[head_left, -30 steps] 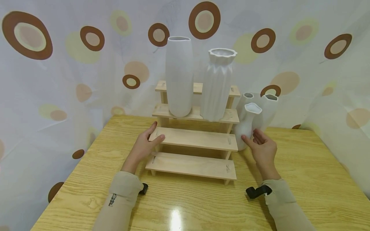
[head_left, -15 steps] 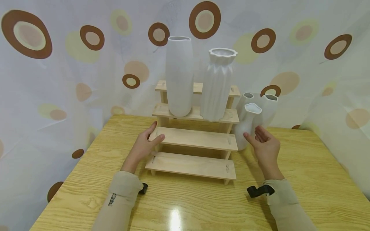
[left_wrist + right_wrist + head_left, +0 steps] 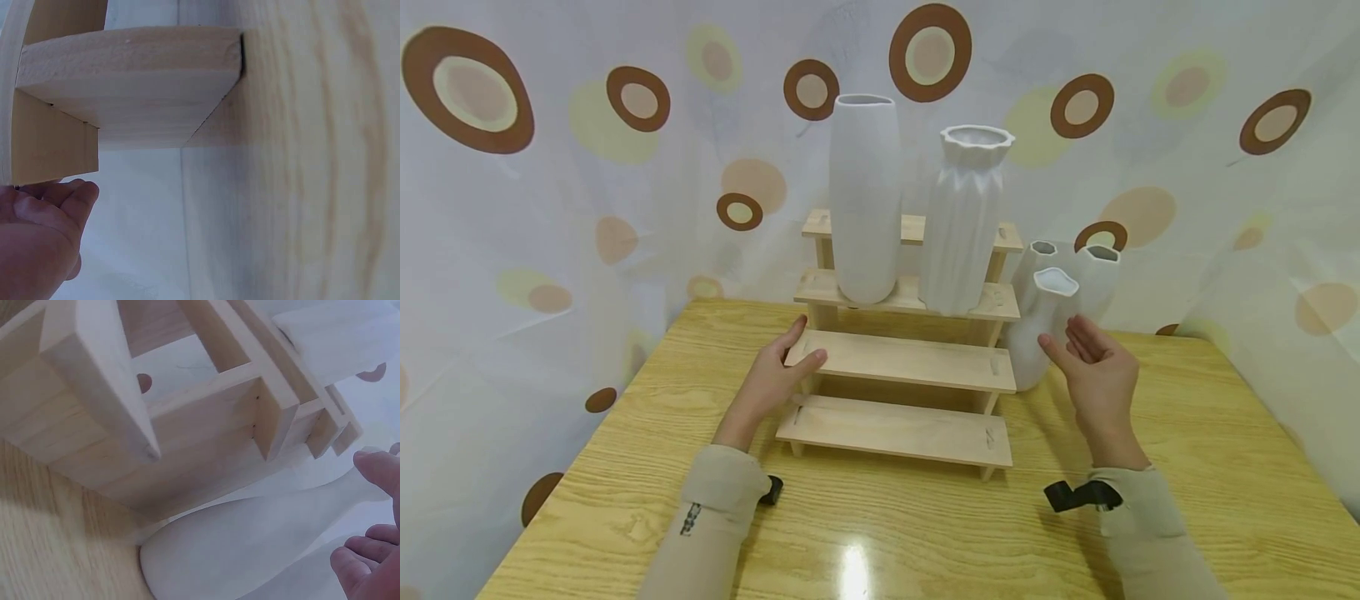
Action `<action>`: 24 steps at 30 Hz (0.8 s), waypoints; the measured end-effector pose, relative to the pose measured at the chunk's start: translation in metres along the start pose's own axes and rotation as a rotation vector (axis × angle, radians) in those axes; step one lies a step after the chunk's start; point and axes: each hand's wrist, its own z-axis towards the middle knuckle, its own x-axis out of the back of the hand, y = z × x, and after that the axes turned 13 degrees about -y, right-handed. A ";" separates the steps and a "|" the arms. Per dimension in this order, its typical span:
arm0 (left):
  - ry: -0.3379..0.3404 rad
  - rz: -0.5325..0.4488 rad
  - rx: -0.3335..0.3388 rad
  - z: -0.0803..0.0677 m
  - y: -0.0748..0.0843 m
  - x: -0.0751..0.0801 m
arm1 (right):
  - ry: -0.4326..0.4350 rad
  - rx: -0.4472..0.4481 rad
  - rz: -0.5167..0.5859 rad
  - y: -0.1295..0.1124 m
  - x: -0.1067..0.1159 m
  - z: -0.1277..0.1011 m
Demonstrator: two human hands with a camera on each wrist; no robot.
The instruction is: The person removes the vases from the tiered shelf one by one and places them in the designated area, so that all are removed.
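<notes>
A stepped wooden rack (image 3: 910, 362) stands on the table, with a tall smooth white vase (image 3: 865, 200) and a ribbed white vase (image 3: 962, 225) on its third step. My left hand (image 3: 790, 354) rests on the left end of the second step, thumb on top and fingers straight along the side panel (image 3: 50, 150). My right hand (image 3: 1075, 346) hovers open beside a small white vase with a wavy mouth (image 3: 1037, 329), right of the rack. In the right wrist view its fingers (image 3: 359, 565) stay slightly apart from that vase (image 3: 250, 544).
Two more small white vases (image 3: 1101, 279) stand behind the wavy-mouthed one, against a curtain with brown circles (image 3: 550, 208). The wooden table (image 3: 925, 517) reaches to the front and both sides. The rack's lowest step (image 3: 895, 429) carries nothing.
My right hand has risen and drifted slightly right, from low by the small vase's body to beside its neck. The left hand has not moved.
</notes>
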 end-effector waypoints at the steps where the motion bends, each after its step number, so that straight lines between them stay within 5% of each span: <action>1: 0.000 -0.001 0.001 0.000 0.000 0.000 | -0.001 0.004 0.011 -0.002 0.000 -0.001; 9: -0.014 -0.014 0.014 0.000 0.003 0.001 | -0.004 0.056 0.079 -0.011 0.000 -0.004; 13: -0.024 -0.016 0.038 -0.007 0.021 0.001 | -0.002 0.062 0.101 -0.016 0.000 -0.006; 20: -0.003 0.006 0.007 -0.001 0.001 0.001 | 0.000 0.092 0.154 -0.027 -0.002 -0.010; 24: -0.004 0.008 0.006 -0.001 0.002 0.001 | -0.008 0.122 0.171 -0.033 -0.002 -0.013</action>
